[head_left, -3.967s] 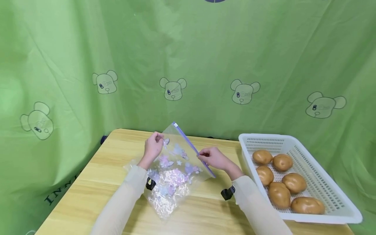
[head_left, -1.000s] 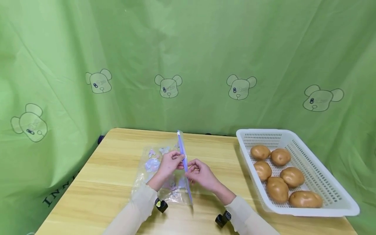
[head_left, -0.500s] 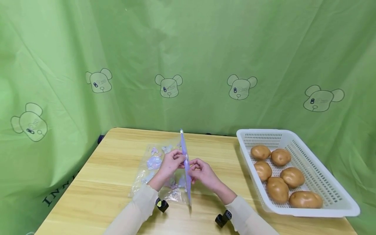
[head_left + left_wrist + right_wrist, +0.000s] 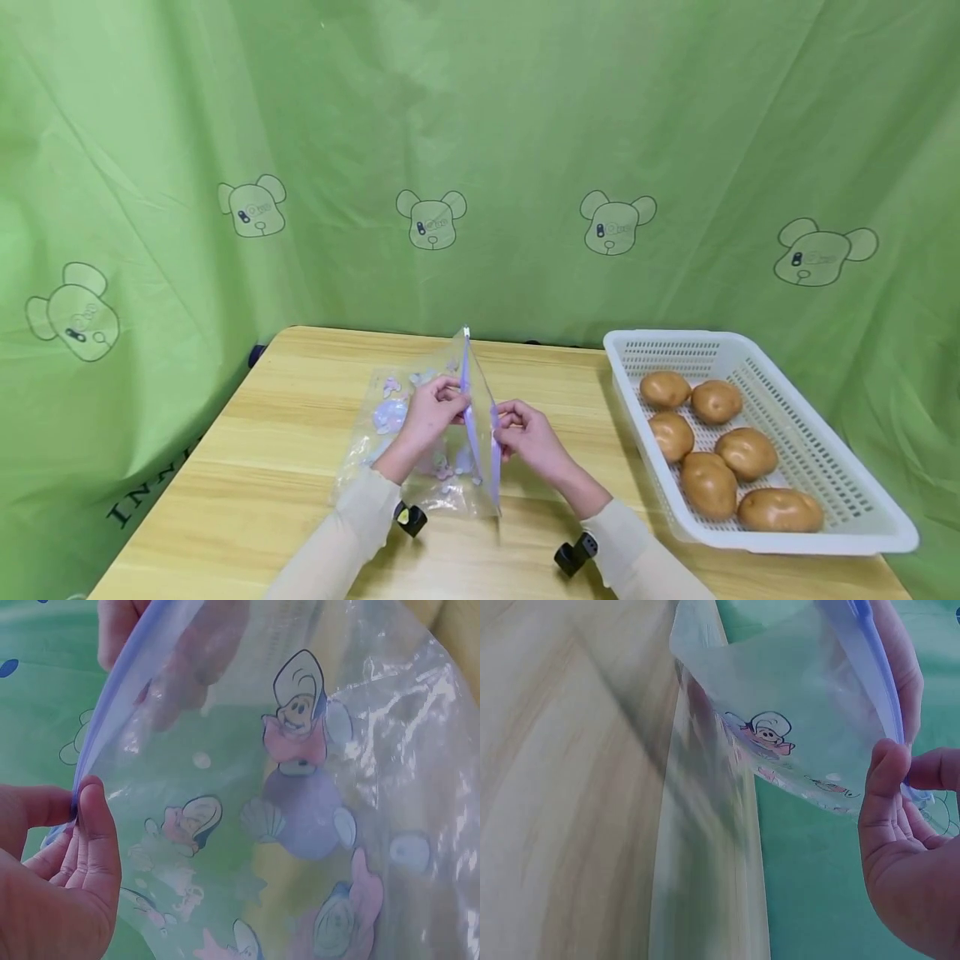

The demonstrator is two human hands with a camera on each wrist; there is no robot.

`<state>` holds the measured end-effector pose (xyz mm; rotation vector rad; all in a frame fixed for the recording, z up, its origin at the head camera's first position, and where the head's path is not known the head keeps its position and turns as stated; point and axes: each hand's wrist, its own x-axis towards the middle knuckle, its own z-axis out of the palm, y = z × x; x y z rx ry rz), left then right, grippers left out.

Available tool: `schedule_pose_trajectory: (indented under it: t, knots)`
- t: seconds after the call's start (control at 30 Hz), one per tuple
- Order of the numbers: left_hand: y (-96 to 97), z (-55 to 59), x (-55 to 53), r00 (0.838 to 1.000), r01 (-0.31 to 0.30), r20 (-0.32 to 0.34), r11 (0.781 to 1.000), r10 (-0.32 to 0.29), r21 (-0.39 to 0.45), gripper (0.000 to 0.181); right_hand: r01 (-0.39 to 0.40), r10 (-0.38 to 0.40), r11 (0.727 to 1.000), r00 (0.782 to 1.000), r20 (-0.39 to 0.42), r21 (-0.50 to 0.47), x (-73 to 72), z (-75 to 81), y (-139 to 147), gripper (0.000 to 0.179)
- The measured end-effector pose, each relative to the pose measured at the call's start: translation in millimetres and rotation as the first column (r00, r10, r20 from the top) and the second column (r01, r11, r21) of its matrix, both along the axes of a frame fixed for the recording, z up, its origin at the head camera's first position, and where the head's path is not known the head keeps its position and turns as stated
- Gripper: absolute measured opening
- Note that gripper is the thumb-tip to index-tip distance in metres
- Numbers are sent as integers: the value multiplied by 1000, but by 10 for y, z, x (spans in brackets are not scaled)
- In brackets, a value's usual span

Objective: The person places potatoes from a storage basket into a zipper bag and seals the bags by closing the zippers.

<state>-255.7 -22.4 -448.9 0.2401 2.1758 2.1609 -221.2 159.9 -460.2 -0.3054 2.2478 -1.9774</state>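
Note:
A clear zip bag [image 4: 390, 417] printed with cartoon figures and edged in purple lies on the table, its mouth raised and facing right. My left hand [image 4: 432, 414] pinches the left purple edge between thumb and fingers. On the opposite side, my right hand [image 4: 528, 437] pinches the other purple edge, and a gap shows between the two edges. The white slider [image 4: 467, 332] sits at the far end of the mouth. In the left wrist view the thumb and fingertips close on the purple strip [image 4: 94, 742]. The right wrist view shows the same grip on its strip [image 4: 881, 682].
A white perforated plastic basket [image 4: 847, 467] with several potatoes [image 4: 708, 485] stands at the right of the wooden table [image 4: 247, 467]. A green curtain [image 4: 517, 125] with mouse-head prints hangs right behind the table's far edge.
The bag has turned so its mouth faces right, and the left hand has moved onto the purple edge. Since half a second ago the right hand has drawn its edge rightward, parting the mouth.

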Motion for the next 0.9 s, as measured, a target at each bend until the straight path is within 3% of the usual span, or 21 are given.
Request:
schedule_pose_trajectory:
  t: [0.3, 0.63, 0.8, 0.9]
  knots:
    - [-52, 36, 4, 1000, 13, -9, 996, -14, -87, 31, 122, -122, 993, 992, 17, 11, -46, 7, 4, 34]
    - [-67, 6, -3, 999, 19, -31, 992, -24, -123, 27, 166, -167, 985, 986, 24, 44, -148, -88, 89, 29]
    - [-79, -24, -10, 996, -1, -89, 986, -14, -168, 25, 176, -179, 982, 983, 28, 73, -176, -92, 159, 30]
    - [-86, -39, -3, 991, -17, -131, 983, -7, -182, 24, 173, -176, 982, 984, 30, 80, -137, 0, 161, 26]
